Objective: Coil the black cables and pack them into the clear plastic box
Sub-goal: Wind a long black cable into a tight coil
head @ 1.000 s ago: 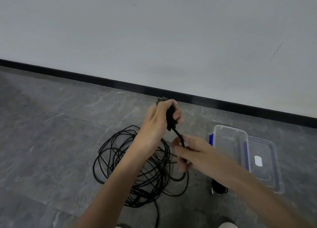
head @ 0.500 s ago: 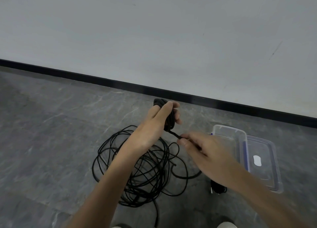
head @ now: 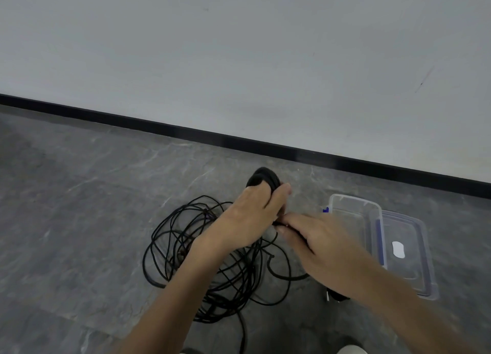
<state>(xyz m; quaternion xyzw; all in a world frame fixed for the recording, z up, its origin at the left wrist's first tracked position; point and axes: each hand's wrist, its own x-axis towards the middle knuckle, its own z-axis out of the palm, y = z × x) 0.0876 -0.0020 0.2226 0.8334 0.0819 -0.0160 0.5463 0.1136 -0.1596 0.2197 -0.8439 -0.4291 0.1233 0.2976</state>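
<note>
On the grey floor [head: 79,220], near the black skirting [head: 186,130] at the foot of the wall [head: 239,61], the coiling is judged to be at an early stage. A small, tight coil of black cable [head: 264,179] is gripped in the left hand [head: 252,218], whose fingers are curled round it, and is held up above the floor. The strand leading from that coil appears to be pinched between thumb and fingers of the right hand [head: 316,242], just beside the left, as if another turn were to be fed on. By far the greater part of the cable is seen lying as a loose tangle [head: 212,263] on the floor beneath both forearms. The clear plastic box [head: 353,220] is set on the floor to the right of the tangle, open, and no cable can be made out inside it. Its lid [head: 409,263], marked by a white label [head: 397,249], is laid against its right side. A small dark object [head: 336,296] is partly hidden under the right forearm and cannot be identified. The tangle remains to be wound up and every coil packed.
</note>
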